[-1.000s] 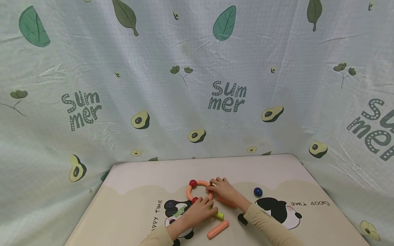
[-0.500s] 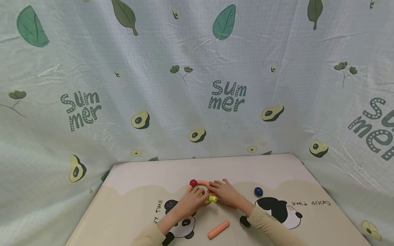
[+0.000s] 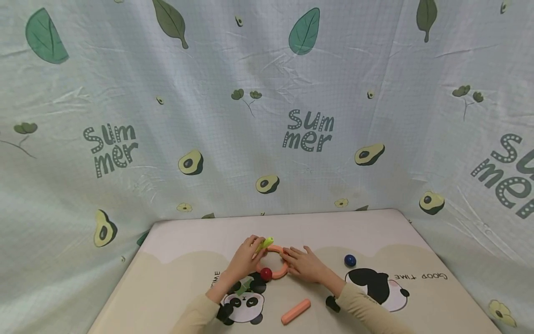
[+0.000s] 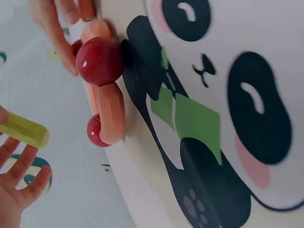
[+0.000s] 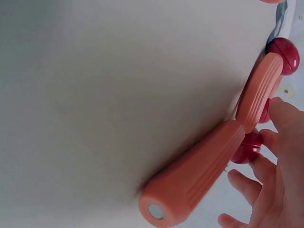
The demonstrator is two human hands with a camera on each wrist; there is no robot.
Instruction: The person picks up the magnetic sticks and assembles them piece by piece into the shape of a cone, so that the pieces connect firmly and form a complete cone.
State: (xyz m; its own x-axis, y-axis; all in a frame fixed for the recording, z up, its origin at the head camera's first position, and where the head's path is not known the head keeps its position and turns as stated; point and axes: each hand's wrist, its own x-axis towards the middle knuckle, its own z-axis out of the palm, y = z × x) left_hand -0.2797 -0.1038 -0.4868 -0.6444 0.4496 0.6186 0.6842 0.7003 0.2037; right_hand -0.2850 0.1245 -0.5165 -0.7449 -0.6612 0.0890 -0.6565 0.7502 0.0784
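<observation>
Near the back of the table, my left hand point(image 3: 244, 257) holds a yellow-green rod point(image 3: 268, 241) just above the far left of an orange ring point(image 3: 281, 272). The ring lies flat and is built of curved rods joined by red balls; one red ball point(image 3: 265, 274) shows at its near side. In the left wrist view the yellow-green rod point(image 4: 26, 129) points away from the ring. Over the ring's right side rests my right hand point(image 3: 306, 265), fingers spread, fingertips touching it by a red ball point(image 5: 248, 147). Beneath that hand, a straight orange rod point(image 5: 194, 175) meets the ring.
A loose orange rod point(image 3: 295, 311) lies in front of the hands. Right of the right hand sits a blue ball point(image 3: 350, 260). The table point(image 3: 187, 278) carries printed panda pictures. A patterned curtain point(image 3: 267, 139) hangs behind it.
My left hand has carried the yellow-green rod from the ring's near side across to its far left, uncovering the near red ball. The right hand has stayed at the ring's right side.
</observation>
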